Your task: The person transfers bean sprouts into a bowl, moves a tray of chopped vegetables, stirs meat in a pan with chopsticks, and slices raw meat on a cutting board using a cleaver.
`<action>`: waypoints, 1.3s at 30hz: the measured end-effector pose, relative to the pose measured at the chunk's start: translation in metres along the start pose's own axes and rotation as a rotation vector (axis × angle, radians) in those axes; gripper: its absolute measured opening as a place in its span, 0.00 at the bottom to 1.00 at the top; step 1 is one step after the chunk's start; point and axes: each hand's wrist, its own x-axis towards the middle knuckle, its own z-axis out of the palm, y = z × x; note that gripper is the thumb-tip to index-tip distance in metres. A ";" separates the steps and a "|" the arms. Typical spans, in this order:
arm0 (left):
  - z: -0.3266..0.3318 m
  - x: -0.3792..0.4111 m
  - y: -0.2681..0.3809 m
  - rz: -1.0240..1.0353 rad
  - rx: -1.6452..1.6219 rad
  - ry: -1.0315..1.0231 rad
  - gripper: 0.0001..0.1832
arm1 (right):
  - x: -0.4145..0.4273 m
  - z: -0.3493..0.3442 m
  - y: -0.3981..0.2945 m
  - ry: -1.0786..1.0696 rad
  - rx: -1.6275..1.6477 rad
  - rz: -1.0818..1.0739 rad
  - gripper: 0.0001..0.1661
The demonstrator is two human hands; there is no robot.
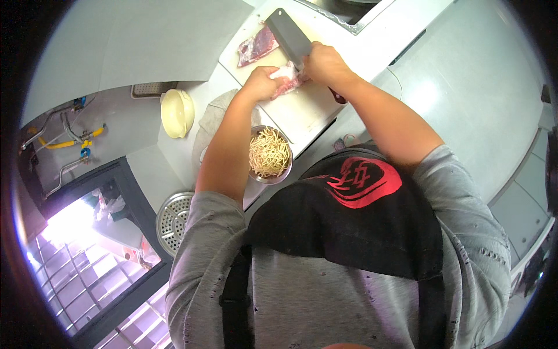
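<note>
My right hand point(327, 65) is closed around a cleaver where its wide grey blade point(288, 37) meets the handle. The dark end of the handle point(337, 96) sticks out below that hand. My left hand point(260, 83) grips a piece of raw meat point(286, 74) with pale fat on it. The blade's lower part lies against this piece, close to my left fingers; the exact contact is hidden by my hands. Beyond it, a larger slab of raw meat point(258, 46) lies flat beside the blade. Both pieces are on a white cutting board point(305, 111).
A metal bowl point(288, 173) heaped with pale thin strips stands by the board's near left corner. Further left are a grey cloth point(213, 118), a cream plastic bowl point(178, 114) and a perforated metal steamer plate point(173, 222). A sink edge point(335, 19) borders the far side.
</note>
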 end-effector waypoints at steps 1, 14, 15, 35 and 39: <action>0.000 0.003 -0.005 0.030 -0.001 -0.010 0.13 | -0.005 -0.001 0.004 0.034 0.016 0.004 0.18; 0.000 0.007 -0.018 0.139 0.010 -0.058 0.10 | -0.078 0.011 0.019 0.035 0.040 0.013 0.14; 0.000 0.005 -0.016 0.139 0.004 -0.057 0.10 | -0.075 0.017 0.019 0.033 0.031 0.009 0.14; -0.036 -0.033 -0.032 0.161 0.504 0.170 0.20 | -0.055 -0.015 0.017 0.115 0.042 -0.020 0.15; -0.007 -0.031 -0.014 0.036 0.535 0.326 0.22 | -0.071 -0.016 0.018 0.033 0.005 -0.060 0.16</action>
